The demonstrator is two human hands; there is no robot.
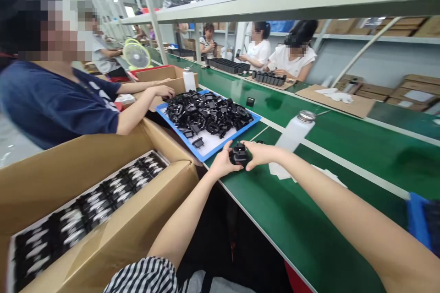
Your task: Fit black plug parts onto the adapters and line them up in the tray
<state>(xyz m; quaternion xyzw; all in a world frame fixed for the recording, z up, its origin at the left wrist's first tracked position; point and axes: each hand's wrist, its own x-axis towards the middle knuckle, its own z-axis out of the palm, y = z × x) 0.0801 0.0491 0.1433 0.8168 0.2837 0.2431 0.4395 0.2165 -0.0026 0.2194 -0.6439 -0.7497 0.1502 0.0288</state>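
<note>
Over the green bench's near edge, my left hand (223, 163) and my right hand (258, 154) hold one black power adapter (239, 154) between them. Pins seem to stick up from its top, though fine detail is too small to tell. The fingers of both hands curl round its sides, left hand on the left, right hand on the right. Just beyond my hands lies a blue-rimmed tray (215, 152) heaped with black plug parts (209, 114). Behind my right forearm stands a white pump bottle (294, 132), and a white cloth or paper (280, 170) lies by it.
A cardboard box (137, 201) at my left holds rows of black and white pieces. A co-worker (68, 96) reaches toward the tray's far left corner. One black part (250, 101) lies on the green bench (343, 233). Another blue tray (417, 219) is at far right.
</note>
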